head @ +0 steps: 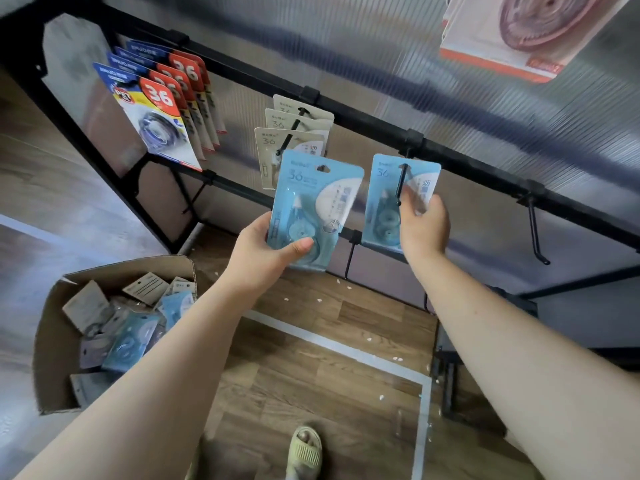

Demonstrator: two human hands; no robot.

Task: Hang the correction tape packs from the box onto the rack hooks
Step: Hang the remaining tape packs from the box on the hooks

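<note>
My left hand (268, 249) grips a light-blue correction tape pack (313, 202) by its lower edge, thumb across the front, held up in front of the rack. A second light-blue pack (388, 195) hangs on a black hook (401, 185) through its top hole. My right hand (424, 226) holds that pack at its right side, fingers on the front. The cardboard box (52, 341) at lower left holds several more packs, blue and beige.
Beige packs (294, 140) hang on a hook left of the blue ones, and red-and-blue "36" packs (159, 109) hang further left. A bare hook (536, 230) sticks out at right. The black rack bar (363, 116) runs diagonally. Wooden floor, white tape lines and my sandalled foot (306, 448) lie below.
</note>
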